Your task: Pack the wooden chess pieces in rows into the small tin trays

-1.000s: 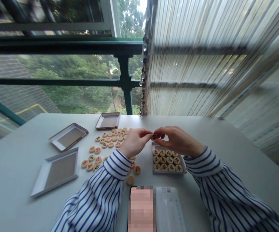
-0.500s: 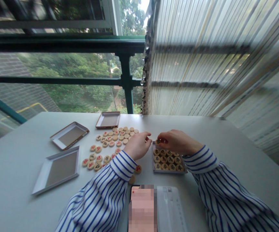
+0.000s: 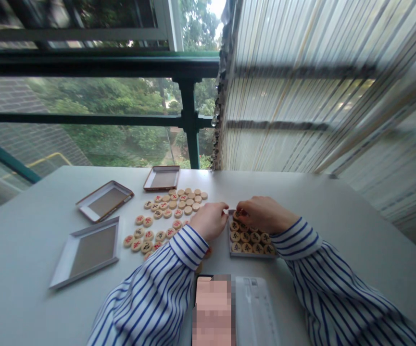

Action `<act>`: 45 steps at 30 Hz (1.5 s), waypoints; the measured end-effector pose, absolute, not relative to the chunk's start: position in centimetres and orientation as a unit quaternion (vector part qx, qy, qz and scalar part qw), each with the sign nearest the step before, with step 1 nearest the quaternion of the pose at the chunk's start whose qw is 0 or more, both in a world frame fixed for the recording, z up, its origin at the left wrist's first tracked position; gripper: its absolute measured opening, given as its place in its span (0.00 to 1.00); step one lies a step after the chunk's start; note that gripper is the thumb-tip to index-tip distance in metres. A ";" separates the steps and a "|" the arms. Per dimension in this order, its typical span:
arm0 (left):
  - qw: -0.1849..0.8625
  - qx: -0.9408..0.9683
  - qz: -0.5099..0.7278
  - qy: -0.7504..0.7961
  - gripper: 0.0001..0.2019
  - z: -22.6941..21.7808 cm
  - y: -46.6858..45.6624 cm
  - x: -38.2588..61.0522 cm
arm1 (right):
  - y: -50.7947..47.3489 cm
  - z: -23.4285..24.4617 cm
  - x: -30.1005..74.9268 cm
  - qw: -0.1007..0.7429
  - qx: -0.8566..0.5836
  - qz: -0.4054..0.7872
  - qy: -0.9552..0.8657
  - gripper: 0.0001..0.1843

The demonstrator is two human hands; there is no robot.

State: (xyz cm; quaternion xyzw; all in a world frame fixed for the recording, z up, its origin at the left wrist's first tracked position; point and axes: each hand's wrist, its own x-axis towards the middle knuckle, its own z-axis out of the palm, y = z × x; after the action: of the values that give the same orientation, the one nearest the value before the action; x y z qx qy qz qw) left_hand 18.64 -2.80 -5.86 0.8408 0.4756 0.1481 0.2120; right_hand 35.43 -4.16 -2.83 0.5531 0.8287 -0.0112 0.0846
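A shallow box (image 3: 230,240) stands right of centre on the table, with round wooden xiangqi pieces (image 3: 245,237) set in rows, black characters facing up. Over its far left corner, my right hand (image 3: 267,215) pinches one xiangqi piece (image 3: 237,215), mostly covered by the fingertips. The same hand hides part of the far rows. Just left of the box is my left hand (image 3: 209,221), holding nothing that I can see, its thumb and forefinger slightly apart near the box wall. Loose xiangqi pieces (image 3: 168,214) lie spread to its left, some red-marked, some black, some blank side up; my left forearm covers a few.
Three shallow trays lie on the left: a large white one (image 3: 115,260), a brown-edged one (image 3: 130,195) and a smaller one (image 3: 145,188) at the back. A phone (image 3: 213,312) and a pale plastic case (image 3: 256,312) are in front. Behind the table (image 3: 337,216) hang string curtains (image 3: 283,96).
My right hand has brought the xiangqi piece down into the box's far left corner. My left hand has shifted slightly right and nearer, closer to the box.
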 end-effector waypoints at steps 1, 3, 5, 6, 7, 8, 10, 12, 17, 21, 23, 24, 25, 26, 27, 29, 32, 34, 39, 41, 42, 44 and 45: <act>0.211 0.841 0.141 0.478 0.16 -6.0 -2.8 18.7 | -4.2 -2.9 35.4 0.088 0.553 -0.009 0.828 0.19; 0.209 0.842 0.132 0.480 0.16 -6.2 -2.7 18.8 | -4.2 -2.9 35.4 0.091 0.551 -0.004 0.829 0.19; 0.206 0.843 0.129 0.479 0.16 -6.3 -2.7 18.9 | -4.2 -3.0 35.4 0.090 0.548 0.002 0.832 0.19; 0.205 0.844 0.128 0.478 0.16 -6.3 -2.7 18.9 | -4.2 -3.1 35.3 0.090 0.546 0.004 0.833 0.19; 0.204 0.845 0.128 0.478 0.16 -6.3 -2.8 18.9 | -4.1 -3.1 35.3 0.090 0.545 0.006 0.834 0.18; 0.202 0.846 0.127 0.477 0.16 -6.3 -2.8 18.9 | -4.1 -3.1 35.3 0.092 0.544 0.008 0.834 0.18; 0.201 0.847 0.127 0.475 0.16 -6.3 -2.8 18.9 | -4.1 -3.2 35.3 0.096 0.542 0.010 0.835 0.17; 0.199 0.848 0.128 0.474 0.16 -6.4 -2.8 19.0 | -4.1 -3.3 35.2 0.095 0.539 0.013 0.837 0.17; 0.194 0.853 0.122 0.469 0.16 -6.5 -2.8 19.0 | -4.1 -3.6 35.0 0.087 0.536 0.016 0.840 0.17; 0.195 0.852 0.116 0.471 0.16 -6.4 -2.9 19.1 | -4.0 -3.8 34.9 0.093 0.539 0.010 0.837 0.16; 0.197 0.851 0.111 0.474 0.16 -6.3 -3.0 19.1 | -4.0 -3.8 34.9 0.097 0.542 0.002 0.835 0.16; 0.199 0.851 0.109 0.474 0.16 -6.2 -3.0 19.1 | -4.0 -3.7 34.9 0.096 0.543 -0.002 0.834 0.16; 0.200 0.850 0.108 0.475 0.16 -6.2 -3.0 19.1 | -4.0 -3.7 34.9 0.095 0.543 -0.005 0.834 0.16; 0.201 0.849 0.106 0.476 0.16 -6.2 -3.0 19.1 | -4.0 -3.7 34.9 0.094 0.544 -0.007 0.834 0.16; 0.202 0.849 0.106 0.477 0.16 -6.2 -3.0 19.1 | -4.0 -3.6 34.9 0.092 0.544 -0.007 0.834 0.16; 0.199 0.851 0.109 0.474 0.16 -6.3 -3.0 19.1 | -3.9 -3.6 34.9 0.090 0.542 -0.004 0.836 0.16; 0.190 0.858 0.119 0.462 0.17 -6.5 -3.0 19.1 | -3.9 -3.7 35.0 0.087 0.537 -0.004 0.839 0.17; 0.189 0.860 0.121 0.458 0.17 -6.6 -2.9 19.1 | -3.9 -3.8 35.1 0.083 0.537 -0.006 0.839 0.18; 0.190 0.861 0.121 0.457 0.17 -6.6 -2.9 19.0 | -3.8 -3.8 35.2 0.085 0.534 -0.008 0.841 0.17; 0.190 0.861 0.120 0.456 0.17 -6.6 -2.9 19.0 | -3.9 -3.7 35.2 0.087 0.535 -0.010 0.840 0.17; 0.190 0.860 0.119 0.457 0.17 -6.6 -2.9 19.0 | -3.9 -3.7 35.1 0.088 0.537 -0.012 0.839 0.17; 0.191 0.859 0.119 0.460 0.17 -6.6 -3.0 19.0 | -3.9 -3.6 35.1 0.087 0.539 -0.013 0.837 0.16; 0.191 0.859 0.118 0.460 0.17 -6.6 -3.0 19.0 | -3.9 -3.6 35.0 0.088 0.542 -0.013 0.836 0.16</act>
State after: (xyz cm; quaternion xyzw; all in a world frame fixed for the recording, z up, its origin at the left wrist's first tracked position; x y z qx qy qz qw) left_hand 18.96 -3.00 -6.57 0.8589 0.4600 0.1184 0.1915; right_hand 35.04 -3.93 -3.60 0.5419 0.8357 -0.0131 0.0885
